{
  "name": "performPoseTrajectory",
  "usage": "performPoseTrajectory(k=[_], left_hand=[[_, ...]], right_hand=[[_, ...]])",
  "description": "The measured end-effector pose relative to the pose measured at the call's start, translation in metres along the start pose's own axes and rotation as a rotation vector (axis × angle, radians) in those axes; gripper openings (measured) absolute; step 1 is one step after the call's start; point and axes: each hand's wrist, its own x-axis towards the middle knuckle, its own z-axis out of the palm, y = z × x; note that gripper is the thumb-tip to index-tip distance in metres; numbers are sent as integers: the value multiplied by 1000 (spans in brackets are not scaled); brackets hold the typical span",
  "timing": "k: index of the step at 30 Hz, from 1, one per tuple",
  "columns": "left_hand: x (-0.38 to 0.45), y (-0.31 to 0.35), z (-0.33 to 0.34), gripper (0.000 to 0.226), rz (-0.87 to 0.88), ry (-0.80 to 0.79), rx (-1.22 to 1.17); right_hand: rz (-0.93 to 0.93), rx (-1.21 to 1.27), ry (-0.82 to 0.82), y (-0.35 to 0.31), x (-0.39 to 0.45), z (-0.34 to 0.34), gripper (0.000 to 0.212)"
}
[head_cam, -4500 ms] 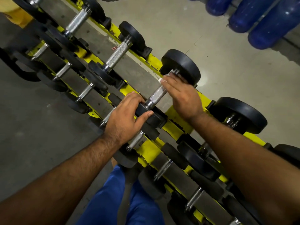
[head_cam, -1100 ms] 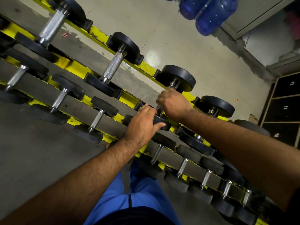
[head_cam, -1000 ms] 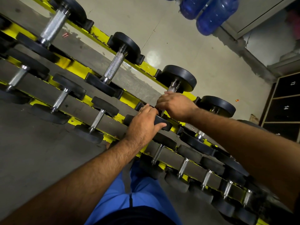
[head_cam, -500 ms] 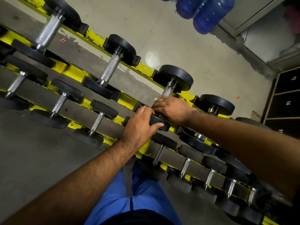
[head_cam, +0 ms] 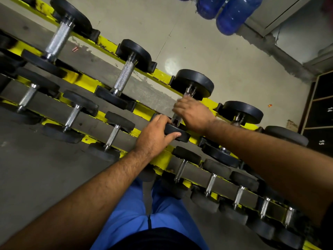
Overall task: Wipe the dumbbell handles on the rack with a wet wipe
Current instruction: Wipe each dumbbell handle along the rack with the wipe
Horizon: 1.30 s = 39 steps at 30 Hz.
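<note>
While the left hand (head_cam: 155, 136) grips the near plate (head_cam: 177, 132), the right hand (head_cam: 193, 114) clasps the knurled handle (head_cam: 188, 92) of this dumbbell, judged heavy, rigid and best steadied at the plate.

A single head-worn camera looks steeply down and forward from above the yellow dumbbell rack (head_cam: 144, 110), which crosses the picture on a slant from upper left to lower right. It sits close: both forearms reach in from the bottom edge, and the person's blue trousers (head_cam: 137, 215) fill the lower middle. Beyond the rack lies pale floor (head_cam: 225, 56), with blue bottles (head_cam: 234, 13) at the top edge.
</note>
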Motion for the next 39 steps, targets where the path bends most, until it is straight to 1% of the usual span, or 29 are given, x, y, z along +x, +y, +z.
performPoseTrajectory(k=[1, 2, 4, 6, 10, 11, 13, 15, 16, 18, 21, 25, 29, 31, 33, 35, 37, 39], left_hand=[[1, -1, -1, 47, -7, -11, 0], [2, -1, -2, 47, -10, -21, 3], [3, -2, -3, 48, -5, -28, 22], [3, -2, -4, 48, -1, -39, 21], [5, -9, -11, 46, 10, -58, -28], [6, -11, -14, 47, 18, -73, -46], [7, -18, -20, 57, 33, -142, -64], [11, -26, -23, 66, 44, -225, -6], [14, -29, -23, 67, 54, -248, 39], [22, -34, -17, 60, 69, -244, 83], [29, -36, -7, 45, 100, -178, 46], [29, -37, -1, 40, 165, -148, 81], [26, -31, 0, 32, 241, -101, 225], [26, -27, -1, 30, 311, -27, 344], [27, -22, -2, 35, 392, 41, 491], [26, -15, 0, 41, 476, 52, 627], [24, -7, 7, 41, 546, 48, 738], [20, -1, 16, 41, 553, 53, 816]], right_hand=[[-85, 41, -7, -1, -4, 1, 32], [-125, 76, -8, 1, -7, -1, 33], [-102, 106, 17, 8, -6, -6, 34], [-11, 148, 51, 4, -4, -13, 34], [298, 415, 201, -11, -9, -23, 39], [354, 462, 216, -13, -13, -24, 38], [413, 501, 207, -18, -20, -23, 39], [427, 517, 193, -23, -24, -22, 39], [432, 529, 196, -26, -25, -22, 39], [447, 552, 198, -31, -25, -24, 39], [474, 556, 171, -34, -27, -26, 38], [516, 582, 205, -36, -36, -29, 37], [539, 623, 259, -33, -36, -27, 34], [539, 629, 302, -32, -36, -23, 35], [540, 629, 350, -29, -36, -19, 34], [546, 617, 395, -26, -38, -13, 35], [547, 592, 445, -22, -39, -8, 37], [535, 573, 490, -19, -38, -5, 41]])
